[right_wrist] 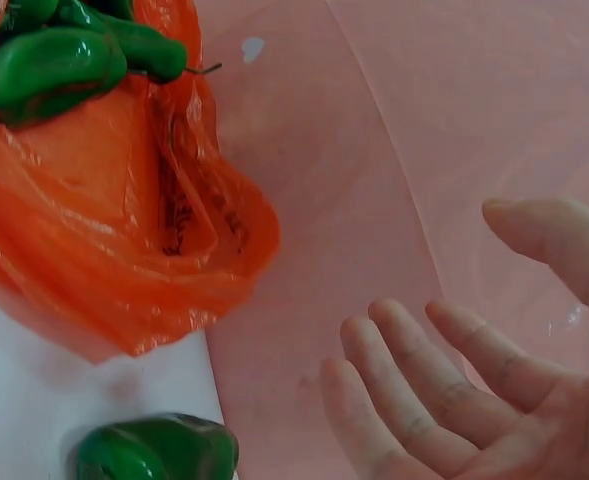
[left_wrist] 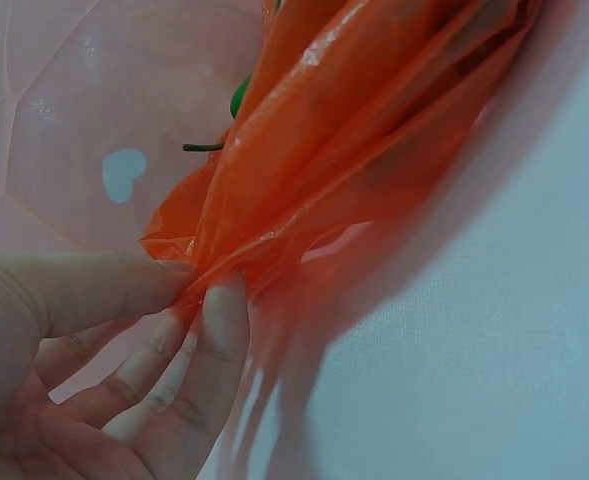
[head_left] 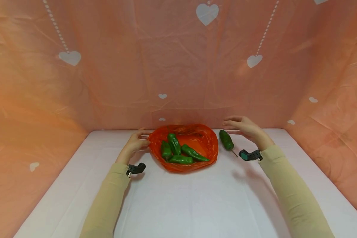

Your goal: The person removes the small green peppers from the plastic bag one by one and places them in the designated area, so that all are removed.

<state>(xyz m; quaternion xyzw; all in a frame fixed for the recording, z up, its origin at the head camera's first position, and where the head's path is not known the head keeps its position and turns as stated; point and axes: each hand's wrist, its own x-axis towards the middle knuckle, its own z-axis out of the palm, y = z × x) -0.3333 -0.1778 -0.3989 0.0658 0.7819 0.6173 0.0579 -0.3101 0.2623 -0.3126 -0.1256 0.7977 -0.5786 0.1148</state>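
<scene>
An orange plastic bag [head_left: 203,145], its mouth spread wide, lies on the table with several green peppers [head_left: 193,153] inside. My left hand [head_left: 136,142] pinches the bag's left edge between thumb and fingers; the gathered plastic shows close up in the left wrist view. One more green pepper [head_left: 226,140] lies on the table just right of the bag, its stem toward me. Above and to the right of that pepper is my right hand [head_left: 245,127], fingers spread and holding nothing. In the right wrist view its palm [right_wrist: 514,440] faces the bag's side.
A white cloth covers the table [head_left: 190,205]. Pinkish-orange sheeting [head_left: 178,72] with white hearts stands behind and on both sides, close behind the bag. Each wrist carries a black strap with a small camera [head_left: 250,155].
</scene>
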